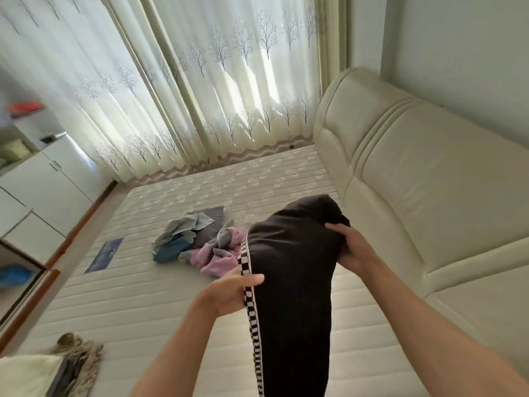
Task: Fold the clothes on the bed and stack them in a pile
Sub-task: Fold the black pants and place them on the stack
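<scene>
both hands (229, 293) (347, 247) grip black pants (289, 270) aloft.

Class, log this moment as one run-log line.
step: folding | item: black pants | left hand: pinches checkered stripe | right hand: grips top end | pile: unfolded on bed

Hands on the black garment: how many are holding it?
2. The left hand grips the checkered side stripe of the black garment; the right hand grips its bunched upper end near the headboard.
</scene>
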